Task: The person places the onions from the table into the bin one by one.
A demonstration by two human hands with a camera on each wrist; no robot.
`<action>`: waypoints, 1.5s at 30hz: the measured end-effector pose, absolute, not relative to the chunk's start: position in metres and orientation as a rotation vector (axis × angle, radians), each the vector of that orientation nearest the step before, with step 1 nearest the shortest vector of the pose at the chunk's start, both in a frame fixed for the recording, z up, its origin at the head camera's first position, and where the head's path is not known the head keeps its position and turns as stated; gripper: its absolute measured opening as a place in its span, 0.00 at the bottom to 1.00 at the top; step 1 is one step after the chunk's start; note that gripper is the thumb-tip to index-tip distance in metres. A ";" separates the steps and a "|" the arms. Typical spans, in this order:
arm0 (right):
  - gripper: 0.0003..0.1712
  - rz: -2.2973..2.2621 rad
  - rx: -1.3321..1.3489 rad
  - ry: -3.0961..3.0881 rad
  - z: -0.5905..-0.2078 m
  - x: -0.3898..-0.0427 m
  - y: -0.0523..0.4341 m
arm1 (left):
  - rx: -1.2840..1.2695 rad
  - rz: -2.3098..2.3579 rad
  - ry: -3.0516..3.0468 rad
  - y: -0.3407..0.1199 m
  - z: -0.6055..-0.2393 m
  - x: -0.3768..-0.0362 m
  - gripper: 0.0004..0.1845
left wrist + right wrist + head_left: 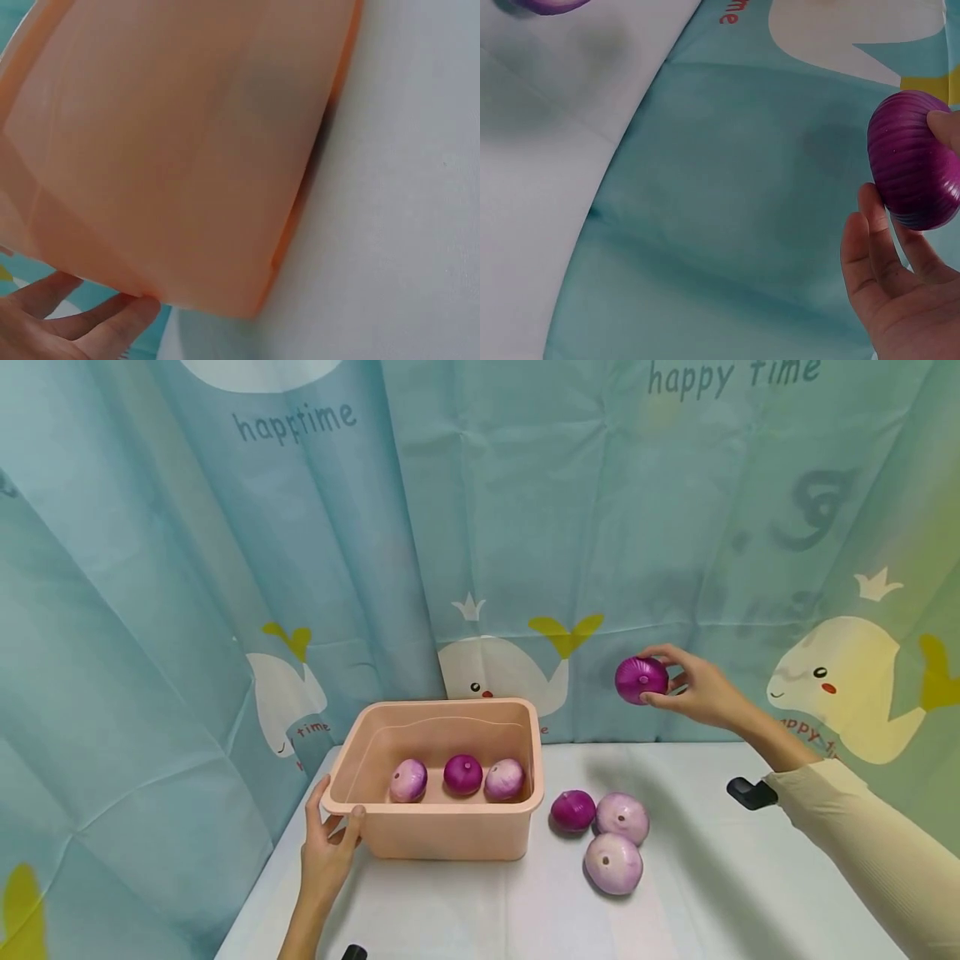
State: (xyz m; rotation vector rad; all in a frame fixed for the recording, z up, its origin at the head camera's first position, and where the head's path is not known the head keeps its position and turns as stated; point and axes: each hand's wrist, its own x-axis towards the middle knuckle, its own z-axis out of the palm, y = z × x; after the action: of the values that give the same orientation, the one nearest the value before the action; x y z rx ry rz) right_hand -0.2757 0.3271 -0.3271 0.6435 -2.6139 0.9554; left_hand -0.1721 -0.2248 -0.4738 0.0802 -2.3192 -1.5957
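A pink plastic tub stands on the white table with three purple onions inside. My left hand grips the tub's near left corner, thumb over the rim; in the left wrist view the fingers lie under the tub wall. My right hand holds a dark purple onion in the air, up and to the right of the tub; the right wrist view shows that onion pinched between the fingertips. Three more onions lie on the table right of the tub.
A blue curtain with whale prints hangs close behind the table and along its left side. A small black object sits by my right sleeve. Another black item pokes in at the bottom edge.
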 end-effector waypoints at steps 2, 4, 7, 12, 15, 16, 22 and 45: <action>0.33 0.955 0.642 -2.614 -0.327 -0.276 0.327 | 0.093 -1.598 -2.318 -0.225 -0.474 -0.172 0.40; 0.33 0.954 0.639 -2.617 -0.327 -0.277 0.327 | 0.093 -1.605 -2.315 -0.225 -0.474 -0.173 0.39; 0.33 0.955 0.638 -2.621 -0.327 -0.278 0.328 | 0.098 -1.605 -2.308 -0.226 -0.475 -0.173 0.39; 0.34 0.918 0.616 -2.646 -0.324 -0.281 0.325 | 0.108 -1.605 -2.299 -0.225 -0.476 -0.174 0.38; 0.34 0.888 0.624 -2.674 -0.321 -0.286 0.318 | 0.127 -1.608 -2.301 -0.225 -0.475 -0.173 0.38; 0.35 0.885 0.632 -2.683 -0.320 -0.288 0.314 | 0.133 -1.607 -2.303 -0.226 -0.475 -0.173 0.38; 0.34 0.948 0.731 -2.700 -0.319 -0.305 0.283 | 0.132 -1.606 -2.277 -0.227 -0.477 -0.174 0.38; 0.30 1.030 1.132 -2.739 -0.329 -0.342 0.108 | 0.103 -1.584 -2.247 -0.230 -0.482 -0.177 0.38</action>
State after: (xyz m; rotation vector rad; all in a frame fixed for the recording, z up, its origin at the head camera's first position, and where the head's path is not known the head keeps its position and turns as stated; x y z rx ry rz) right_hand -0.3419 0.1083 -0.3289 1.1322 -2.7385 1.0299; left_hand -0.1772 -0.2299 -0.4822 0.1029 -2.2471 -1.5836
